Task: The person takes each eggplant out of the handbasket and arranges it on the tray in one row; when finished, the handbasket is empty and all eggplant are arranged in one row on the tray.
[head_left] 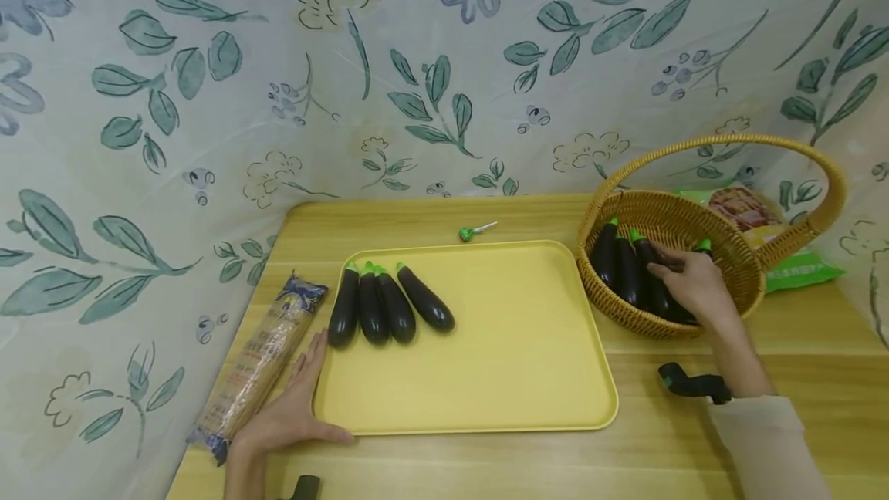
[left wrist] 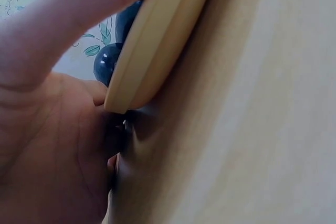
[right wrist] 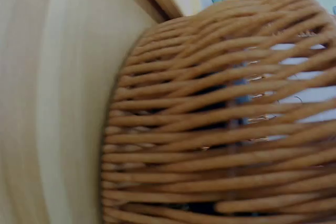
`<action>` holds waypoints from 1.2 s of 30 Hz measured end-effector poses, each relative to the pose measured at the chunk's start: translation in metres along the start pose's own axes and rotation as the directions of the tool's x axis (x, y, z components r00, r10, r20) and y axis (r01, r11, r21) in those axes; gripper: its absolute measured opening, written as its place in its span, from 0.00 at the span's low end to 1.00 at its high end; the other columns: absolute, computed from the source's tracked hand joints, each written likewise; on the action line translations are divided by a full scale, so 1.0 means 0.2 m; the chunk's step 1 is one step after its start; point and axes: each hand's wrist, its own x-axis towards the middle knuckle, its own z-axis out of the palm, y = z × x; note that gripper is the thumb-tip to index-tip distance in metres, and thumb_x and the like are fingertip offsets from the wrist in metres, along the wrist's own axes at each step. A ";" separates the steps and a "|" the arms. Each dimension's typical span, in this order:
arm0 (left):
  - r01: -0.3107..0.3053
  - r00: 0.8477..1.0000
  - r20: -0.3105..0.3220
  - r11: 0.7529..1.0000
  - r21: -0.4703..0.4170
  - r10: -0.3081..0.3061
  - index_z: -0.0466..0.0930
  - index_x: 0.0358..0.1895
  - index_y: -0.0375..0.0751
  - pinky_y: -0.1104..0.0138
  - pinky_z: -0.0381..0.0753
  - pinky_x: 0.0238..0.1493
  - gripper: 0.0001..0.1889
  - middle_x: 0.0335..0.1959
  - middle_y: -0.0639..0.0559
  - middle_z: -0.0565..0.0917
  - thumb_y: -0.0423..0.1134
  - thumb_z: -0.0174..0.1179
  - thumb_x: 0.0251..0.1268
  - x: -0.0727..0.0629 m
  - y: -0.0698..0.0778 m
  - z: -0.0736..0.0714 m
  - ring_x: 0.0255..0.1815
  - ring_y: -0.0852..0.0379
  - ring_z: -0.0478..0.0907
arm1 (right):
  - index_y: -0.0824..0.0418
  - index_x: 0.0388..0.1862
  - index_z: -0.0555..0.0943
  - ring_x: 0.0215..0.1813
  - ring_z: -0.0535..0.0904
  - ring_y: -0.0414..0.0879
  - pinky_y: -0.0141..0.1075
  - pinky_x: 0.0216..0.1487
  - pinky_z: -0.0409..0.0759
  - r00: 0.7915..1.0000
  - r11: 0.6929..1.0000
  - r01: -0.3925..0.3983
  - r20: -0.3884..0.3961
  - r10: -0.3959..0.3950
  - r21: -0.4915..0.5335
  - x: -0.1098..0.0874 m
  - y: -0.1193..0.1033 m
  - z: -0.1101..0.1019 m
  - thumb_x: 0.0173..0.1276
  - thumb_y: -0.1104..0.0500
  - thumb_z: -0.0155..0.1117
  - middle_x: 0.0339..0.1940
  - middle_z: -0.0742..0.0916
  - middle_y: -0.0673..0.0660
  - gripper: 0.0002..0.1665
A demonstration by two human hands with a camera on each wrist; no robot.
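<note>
On the left side of the yellow tray [head_left: 479,376] lie several dark eggplants [head_left: 425,298] with green stem ends, side by side. My left hand [head_left: 295,407] is spread at the tray's near left corner, fingers along the left side and thumb by the front edge; the left wrist view shows the palm close to the tray rim [left wrist: 142,51]. My right hand [head_left: 691,280] reaches into the wicker basket [head_left: 625,320] and pinches an eggplant [head_left: 644,251] near its stem end. More eggplants [head_left: 606,257] lie around it. Basket weave hides this hand in the right wrist view.
A long clear packet of dried noodles [head_left: 260,361] lies left of the tray. Behind the tray is a green lollipop [head_left: 467,234]. A green food bag [head_left: 799,272] is behind the basket, whose tall handle [head_left: 722,141] arches over it. Patterned cloth backs the wooden table [head_left: 444,477].
</note>
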 end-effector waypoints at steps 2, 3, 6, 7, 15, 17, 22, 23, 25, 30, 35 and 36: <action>-0.004 1.000 0.001 1.000 -0.004 0.004 0.23 0.84 0.49 0.39 0.16 0.80 0.83 0.85 0.40 0.23 0.53 0.86 0.34 0.00 0.00 0.00 0.83 0.28 0.19 | 0.61 0.83 0.59 0.61 0.75 0.75 0.39 0.35 0.78 1.000 1.000 0.001 -0.009 -0.001 0.022 0.00 0.00 -0.02 0.84 0.49 0.50 0.74 0.70 0.80 0.35; -0.007 1.000 0.001 1.000 -0.005 0.007 0.23 0.84 0.48 0.39 0.16 0.80 0.83 0.85 0.40 0.23 0.53 0.86 0.34 0.00 0.00 0.00 0.83 0.28 0.18 | 0.60 0.83 0.59 0.58 0.76 0.72 0.39 0.32 0.76 1.000 1.000 0.003 -0.015 -0.003 0.031 -0.01 0.00 -0.03 0.84 0.48 0.50 0.74 0.70 0.80 0.35; -0.013 1.000 0.000 1.000 -0.001 0.013 0.23 0.84 0.48 0.39 0.16 0.80 0.83 0.85 0.40 0.23 0.53 0.86 0.34 0.01 -0.01 0.00 0.83 0.27 0.19 | 0.59 0.83 0.60 0.53 0.76 0.63 0.36 0.28 0.72 0.999 0.998 0.012 -0.034 -0.010 0.063 -0.03 -0.02 -0.06 0.83 0.45 0.51 0.74 0.71 0.80 0.37; -0.012 1.000 0.000 1.000 0.004 0.012 0.23 0.84 0.48 0.38 0.17 0.80 0.83 0.85 0.40 0.23 0.53 0.86 0.34 0.01 -0.01 0.00 0.83 0.27 0.19 | 0.58 0.83 0.60 0.51 0.76 0.58 0.36 0.25 0.69 0.999 0.997 0.013 -0.036 -0.011 0.077 -0.04 -0.02 -0.08 0.83 0.44 0.51 0.74 0.70 0.80 0.37; -0.004 1.000 0.004 1.000 0.025 0.004 0.23 0.84 0.46 0.29 0.24 0.78 0.83 0.85 0.40 0.23 0.54 0.86 0.34 0.01 -0.01 0.00 0.83 0.27 0.19 | 0.47 0.84 0.60 0.55 0.75 0.36 0.35 0.44 0.82 1.000 0.995 -0.007 0.012 0.005 0.100 -0.15 -0.09 -0.19 0.80 0.36 0.53 0.82 0.64 0.72 0.40; 0.000 1.000 0.004 1.000 0.026 0.000 0.23 0.84 0.46 0.29 0.24 0.78 0.83 0.85 0.39 0.23 0.54 0.86 0.34 0.01 0.00 0.00 0.83 0.27 0.19 | 0.48 0.84 0.60 0.63 0.77 0.51 0.42 0.50 0.83 0.999 0.996 0.016 0.040 -0.019 0.088 -0.18 -0.10 -0.21 0.79 0.37 0.53 0.82 0.64 0.73 0.40; -0.010 1.000 0.002 1.000 0.013 0.010 0.23 0.84 0.44 0.32 0.21 0.79 0.83 0.85 0.38 0.23 0.52 0.86 0.35 0.00 0.01 -0.01 0.83 0.26 0.19 | 0.46 0.82 0.63 0.63 0.79 0.31 0.22 0.48 0.82 0.989 0.990 0.100 0.096 -0.110 0.104 -0.26 -0.14 -0.20 0.80 0.40 0.56 0.81 0.70 0.62 0.37; -0.017 1.000 0.001 1.000 0.006 0.017 0.23 0.84 0.44 0.33 0.20 0.79 0.83 0.85 0.37 0.23 0.51 0.86 0.35 0.00 0.01 -0.01 0.83 0.26 0.18 | 0.46 0.82 0.64 0.60 0.77 0.22 0.17 0.45 0.79 0.986 0.985 0.117 0.104 -0.130 0.125 -0.27 -0.15 -0.19 0.80 0.41 0.57 0.81 0.71 0.57 0.36; -0.020 1.000 -0.001 1.000 0.006 0.020 0.23 0.84 0.45 0.33 0.20 0.79 0.83 0.85 0.37 0.23 0.51 0.86 0.35 0.00 0.01 -0.01 0.82 0.26 0.18 | 0.47 0.82 0.65 0.52 0.69 0.11 0.17 0.41 0.78 0.979 0.975 0.147 0.115 -0.167 0.164 -0.30 -0.18 -0.17 0.80 0.44 0.58 0.80 0.72 0.51 0.35; -0.010 1.000 -0.005 1.000 0.016 0.010 0.23 0.84 0.46 0.28 0.22 0.76 0.83 0.85 0.38 0.23 0.52 0.86 0.34 -0.01 -0.01 -0.01 0.82 0.25 0.18 | 0.46 0.81 0.67 0.57 0.79 0.30 0.24 0.38 0.79 0.963 0.964 0.196 0.150 -0.224 0.181 -0.34 -0.30 -0.11 0.80 0.46 0.59 0.82 0.70 0.58 0.33; -0.017 1.000 0.003 1.000 -0.004 0.017 0.23 0.84 0.46 0.34 0.19 0.78 0.83 0.85 0.39 0.22 0.52 0.86 0.35 0.01 -0.02 -0.01 0.83 0.29 0.17 | 0.42 0.80 0.67 0.73 0.72 0.61 0.30 0.48 0.81 0.944 0.960 0.209 0.218 -0.248 0.187 -0.32 -0.42 -0.07 0.80 0.44 0.58 0.82 0.69 0.60 0.33; -0.016 1.000 0.004 1.000 -0.004 0.016 0.23 0.84 0.46 0.34 0.18 0.79 0.83 0.85 0.39 0.22 0.52 0.86 0.35 0.01 -0.02 -0.01 0.83 0.29 0.17 | 0.42 0.80 0.68 0.71 0.73 0.59 0.31 0.47 0.82 0.940 0.956 0.217 0.222 -0.259 0.196 -0.30 -0.45 -0.05 0.80 0.44 0.58 0.82 0.69 0.59 0.32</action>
